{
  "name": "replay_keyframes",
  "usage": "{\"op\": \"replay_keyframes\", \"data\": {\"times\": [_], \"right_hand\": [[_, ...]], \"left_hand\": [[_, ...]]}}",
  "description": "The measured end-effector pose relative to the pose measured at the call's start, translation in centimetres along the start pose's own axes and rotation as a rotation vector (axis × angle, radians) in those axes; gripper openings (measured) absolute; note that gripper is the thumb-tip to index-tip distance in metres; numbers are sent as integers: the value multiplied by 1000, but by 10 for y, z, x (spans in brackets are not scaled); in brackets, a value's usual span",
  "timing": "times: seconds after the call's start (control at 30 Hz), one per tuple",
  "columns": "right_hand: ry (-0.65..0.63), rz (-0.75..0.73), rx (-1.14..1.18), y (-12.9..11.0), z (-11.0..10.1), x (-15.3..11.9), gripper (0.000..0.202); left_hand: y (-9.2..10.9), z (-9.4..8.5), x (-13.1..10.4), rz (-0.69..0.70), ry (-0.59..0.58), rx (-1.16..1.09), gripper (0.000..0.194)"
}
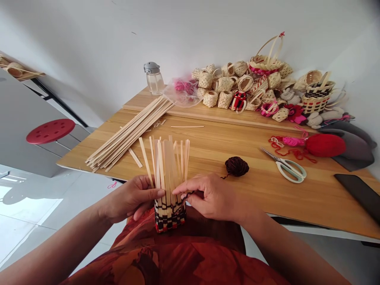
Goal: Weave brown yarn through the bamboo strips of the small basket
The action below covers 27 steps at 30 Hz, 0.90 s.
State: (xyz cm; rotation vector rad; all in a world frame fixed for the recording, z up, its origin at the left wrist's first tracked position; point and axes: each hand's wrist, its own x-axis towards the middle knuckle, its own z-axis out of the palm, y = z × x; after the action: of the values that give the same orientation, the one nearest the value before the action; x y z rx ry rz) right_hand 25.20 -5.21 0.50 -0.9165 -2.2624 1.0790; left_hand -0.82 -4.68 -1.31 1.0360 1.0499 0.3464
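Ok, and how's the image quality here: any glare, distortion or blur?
In the head view, strong glare on the floor at lower left; same view, wide-angle slant to the table and a darkened upper-right corner; also there, left hand and right hand without obvious motion blur, the basket's fine weave slightly soft.

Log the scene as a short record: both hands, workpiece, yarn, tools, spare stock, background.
left hand: pinching the upright strips of the unfinished basket
right hand: holding dark yarn at its front
workpiece: lower part woven black, pale and red
yarn: dark ball; red ball farther right
tools: scissors on the table
stock: bundle of pale strips, left
background: piled small baskets, bottle
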Motion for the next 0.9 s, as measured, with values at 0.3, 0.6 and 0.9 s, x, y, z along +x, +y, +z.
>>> {"op": "replay_keyframes", "data": {"times": [0.3,0.6,0.9], "right_hand": [[199,110,-87,0,20,8,29],[301,156,97,5,32,13,32],[115,298,608,9,21,16,11]], "left_hand": [[2,-2,-5,69,-81,184,33],[-4,0,-5,77,-30,56,37],[-3,18,4,100,87,11,36]]}}
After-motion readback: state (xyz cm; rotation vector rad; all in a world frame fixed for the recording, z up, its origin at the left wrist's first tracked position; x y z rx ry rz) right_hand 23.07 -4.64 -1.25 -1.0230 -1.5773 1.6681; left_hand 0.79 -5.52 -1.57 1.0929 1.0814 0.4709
